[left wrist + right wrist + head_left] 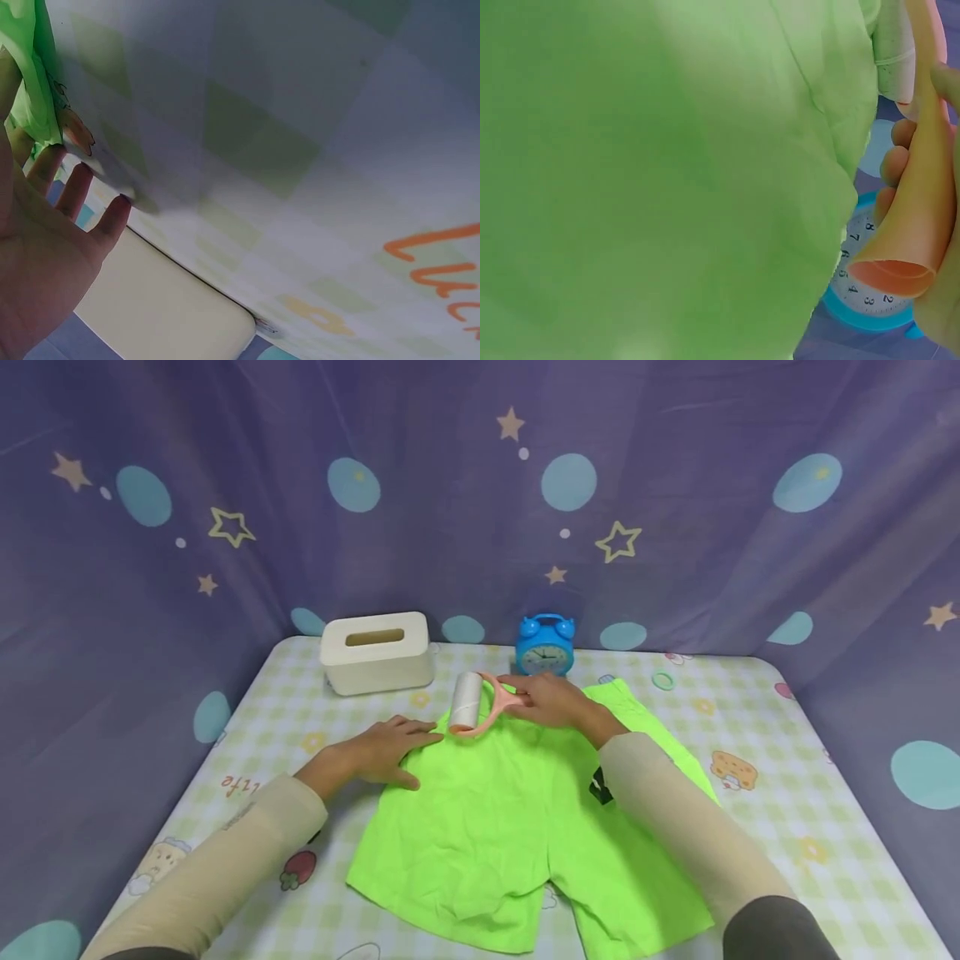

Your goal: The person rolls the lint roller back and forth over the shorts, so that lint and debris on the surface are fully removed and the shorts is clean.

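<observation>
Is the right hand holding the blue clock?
No, the right hand grips the pink and white roller, and the blue clock stands on the table just beyond that hand.

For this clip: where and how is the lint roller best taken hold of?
Probably by the pink handle, from the person's right: it points that way, away from the white roll, best left free to turn. It is long and flares toward its hollow end, which should help stop slipping. The right hand grips it there.
</observation>
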A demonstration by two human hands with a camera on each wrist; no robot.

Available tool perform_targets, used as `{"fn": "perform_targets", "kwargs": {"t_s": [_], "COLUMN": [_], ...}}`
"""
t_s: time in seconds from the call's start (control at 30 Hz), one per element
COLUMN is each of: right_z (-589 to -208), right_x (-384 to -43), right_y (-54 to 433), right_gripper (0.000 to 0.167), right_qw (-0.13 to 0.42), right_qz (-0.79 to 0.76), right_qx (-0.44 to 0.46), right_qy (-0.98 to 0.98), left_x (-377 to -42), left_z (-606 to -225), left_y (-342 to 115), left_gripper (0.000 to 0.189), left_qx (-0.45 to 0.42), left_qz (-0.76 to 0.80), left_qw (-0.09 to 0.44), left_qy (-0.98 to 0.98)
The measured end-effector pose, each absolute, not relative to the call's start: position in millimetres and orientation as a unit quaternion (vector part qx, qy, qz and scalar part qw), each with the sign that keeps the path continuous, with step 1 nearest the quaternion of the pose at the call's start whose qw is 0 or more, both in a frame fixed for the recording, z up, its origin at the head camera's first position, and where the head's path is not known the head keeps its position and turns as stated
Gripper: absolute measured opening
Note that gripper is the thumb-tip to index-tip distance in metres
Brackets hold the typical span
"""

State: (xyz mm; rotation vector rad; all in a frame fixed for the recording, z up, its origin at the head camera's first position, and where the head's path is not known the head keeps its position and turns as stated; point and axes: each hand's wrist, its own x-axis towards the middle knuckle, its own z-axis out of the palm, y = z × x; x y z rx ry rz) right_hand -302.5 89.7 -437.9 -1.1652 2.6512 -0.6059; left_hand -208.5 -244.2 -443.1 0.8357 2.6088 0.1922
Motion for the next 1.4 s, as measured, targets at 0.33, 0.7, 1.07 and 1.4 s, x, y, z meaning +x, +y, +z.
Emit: {"fn": "perform_targets", "kwargs": {"t_s": [0.33,0.7,1.07,1.4], "right_z": [-436.8,-429.2,-420.5,-426.8], "right_x": [-306.8,-318.2,-318.6,-318.7], "right_y": [87.8,92.1,111.0,139.8], "right_gripper": [0.064,0.064,0.064,0.063], "right_qw": [0.134,0.170,0.183,0.193], "right_qz": [-0.192,-0.169,-0.162,-0.183], "right_qx": [-0.387,-0.388,-0.379,-0.367], "right_qy": [0.892,0.890,0.893,0.891], "left_x": [-208.1,-209.9,-209.4,-207.2], "left_z": [-445.2,-445.3,-441.9,-441.3], "left_y": [-246.4,-245.5,-245.1,-246.4], "left_gripper": [0.087,0.087,0.087,0.087], "left_qx": [0.299,0.309,0.314,0.306], "left_qz": [0.077,0.073,0.076,0.077], "left_qw": [0.194,0.192,0.185,0.200], "left_qy": [0.931,0.929,0.928,0.928]}}
